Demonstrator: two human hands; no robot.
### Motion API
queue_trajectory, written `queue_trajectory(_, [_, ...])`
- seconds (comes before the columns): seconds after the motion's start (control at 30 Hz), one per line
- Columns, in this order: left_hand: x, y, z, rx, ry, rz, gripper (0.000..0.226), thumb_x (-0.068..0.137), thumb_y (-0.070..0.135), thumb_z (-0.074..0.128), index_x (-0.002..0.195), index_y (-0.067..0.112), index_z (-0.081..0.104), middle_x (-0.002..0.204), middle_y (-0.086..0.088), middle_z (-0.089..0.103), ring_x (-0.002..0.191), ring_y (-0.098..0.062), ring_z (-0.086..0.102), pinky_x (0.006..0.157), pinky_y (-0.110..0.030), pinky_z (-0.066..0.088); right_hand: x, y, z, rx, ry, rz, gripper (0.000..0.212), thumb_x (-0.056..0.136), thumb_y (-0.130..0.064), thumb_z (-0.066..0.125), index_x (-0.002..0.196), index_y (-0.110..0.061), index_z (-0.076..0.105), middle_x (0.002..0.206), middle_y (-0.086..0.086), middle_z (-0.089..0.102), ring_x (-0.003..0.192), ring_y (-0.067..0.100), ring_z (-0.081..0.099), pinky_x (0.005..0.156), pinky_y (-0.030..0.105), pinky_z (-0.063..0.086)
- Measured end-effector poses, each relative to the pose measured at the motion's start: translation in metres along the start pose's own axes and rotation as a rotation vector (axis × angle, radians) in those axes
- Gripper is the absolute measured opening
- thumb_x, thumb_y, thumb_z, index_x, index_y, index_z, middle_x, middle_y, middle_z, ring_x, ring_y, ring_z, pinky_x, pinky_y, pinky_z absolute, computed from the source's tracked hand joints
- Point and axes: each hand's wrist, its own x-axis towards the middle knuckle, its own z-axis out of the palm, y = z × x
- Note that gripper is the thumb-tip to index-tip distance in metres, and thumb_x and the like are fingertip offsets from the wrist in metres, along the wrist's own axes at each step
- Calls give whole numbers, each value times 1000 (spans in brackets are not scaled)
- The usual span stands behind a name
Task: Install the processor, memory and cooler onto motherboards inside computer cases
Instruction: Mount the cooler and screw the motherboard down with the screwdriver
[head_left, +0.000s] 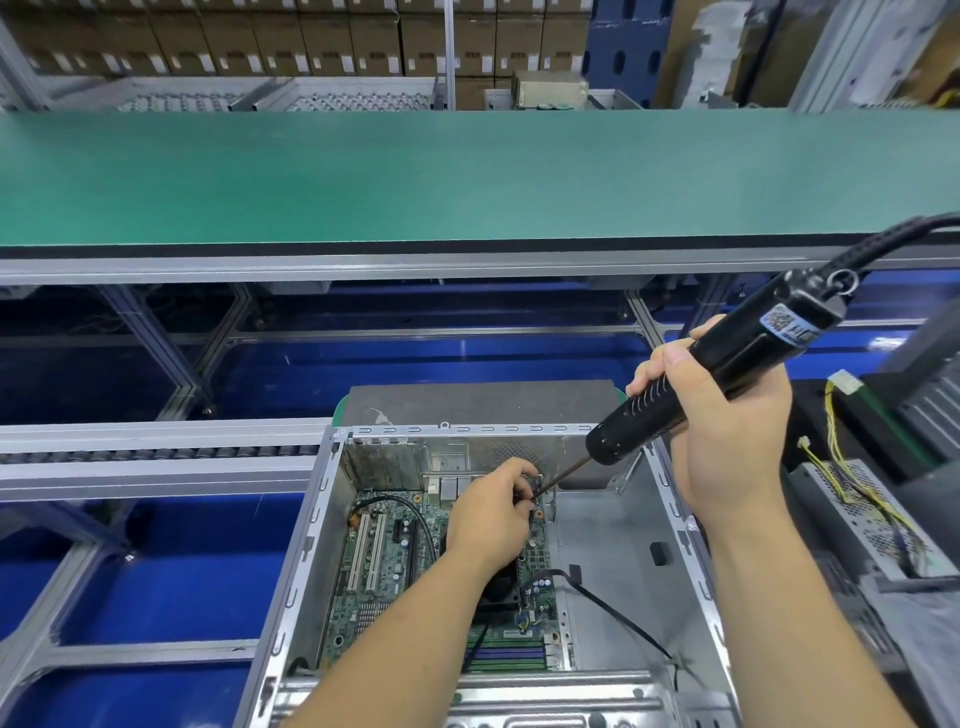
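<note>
The station is an assembly line in a warehouse: a long green conveyor belt (467, 171) runs across the view, stacked cartons (291, 36) stand behind it, and blue bins sit under the aluminium framing.

An open computer case (613, 545) lies on the near roller track. The motherboard (379, 561) is seated on the case floor.

Hand state:
1. The right hand (727, 415) is wrapped around a black electric screwdriver (717, 374), held at a slant with its cable leading off to the upper right.
2. The left hand (493, 514) reaches into the case with fingers curled at the tip of the driver bit (561, 480), apparently steadying the bit or a screw. What it pinches is too small to tell.

Progress, as a judgement:
- A dark cooler (501, 584) shows under the left wrist, near the middle of the board, so it appears placed and fastening appears to be in hand.
- The processor would lie beneath it and cannot be seen.
- The memory slots (511, 652) at the near edge of the board look unfilled, so memory probably remains.
- A power supply (857, 514) with loose yellow wires lies outside the case, to its right.

Markings: the screwdriver carries a blue label (787, 325) with a square code. Its text is too blurred to read. Carton labels are illegible.
</note>
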Motion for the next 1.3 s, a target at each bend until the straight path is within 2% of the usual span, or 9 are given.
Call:
queue_trajectory(0.13, [-1, 1, 0, 6, 7, -2, 36, 91, 14, 61, 110, 45, 52, 89, 26, 60, 81, -3, 56, 74, -33, 54, 1, 0, 0, 4, 0, -1, 26, 81, -24, 71, 97, -16, 52, 71, 5, 63, 70, 34, 59, 77, 53, 52])
queue_trajectory(0.27, [-1, 2, 0, 4, 1, -2, 36, 92, 13, 60, 110, 44, 53, 89, 25, 60, 84, -5, 58, 75, -35, 55, 1, 0, -1, 14, -4, -2, 19, 81, -23, 72, 92, -23, 57, 73, 7, 62, 70, 34, 59, 76, 52, 53])
queue_trajectory(0.43, [-2, 3, -2, 33, -6, 15, 37, 92, 13, 59, 110, 44, 50, 90, 25, 60, 83, -3, 58, 73, -33, 54, 2, 2, -2, 4, -44, -17, 17, 82, -23, 70, 92, -26, 58, 72, 6, 63, 71, 36, 59, 78, 58, 51])
queue_trajectory(0.57, [-3, 6, -2, 99, -11, 64, 38, 92, 11, 57, 113, 42, 51, 92, 23, 61, 84, -7, 57, 71, -31, 51, 2, 2, -3, -52, -172, -57, 15, 85, -22, 68, 89, -35, 63, 71, 5, 64, 74, 42, 58, 83, 69, 48])
queue_trajectory(0.67, [-3, 8, -3, 164, -17, 120, 39, 91, 10, 56, 116, 40, 53, 96, 21, 61, 89, -10, 55, 72, -30, 48, 1, 1, -1, -94, -235, -93, 14, 86, -21, 67, 87, -35, 67, 71, 3, 65, 74, 43, 59, 79, 69, 50])
queue_trajectory(0.87, [-4, 10, -5, 184, -6, 155, 37, 90, 15, 58, 118, 39, 53, 101, 18, 64, 96, -12, 57, 75, -30, 49, 2, 1, -1, -73, -203, -105, 17, 87, -20, 68, 89, -37, 68, 73, 0, 66, 72, 40, 61, 78, 64, 53])
queue_trajectory(1.07, [-2, 15, -4, 229, -8, 166, 34, 91, 18, 60, 118, 37, 53, 102, 15, 64, 98, -15, 56, 77, -36, 52, 5, 2, -5, -93, -206, -77, 13, 86, -22, 69, 87, -34, 67, 72, 2, 67, 74, 40, 62, 80, 67, 53])
queue_trajectory(1.13, [-1, 17, -4, 262, -6, 177, 34, 92, 20, 59, 120, 38, 51, 101, 11, 64, 96, -19, 57, 76, -38, 52, 6, 1, -4, -103, -214, -79, 12, 85, -22, 69, 86, -34, 67, 71, 2, 67, 73, 38, 62, 78, 63, 54])
queue_trajectory(1.3, [2, 22, -1, 376, 15, 238, 32, 91, 27, 60, 121, 38, 55, 93, -2, 65, 91, -28, 61, 76, -38, 53, 3, 4, -2, -172, -245, -85, 11, 84, -26, 69, 84, -36, 64, 73, 5, 67, 73, 30, 65, 74, 41, 55])
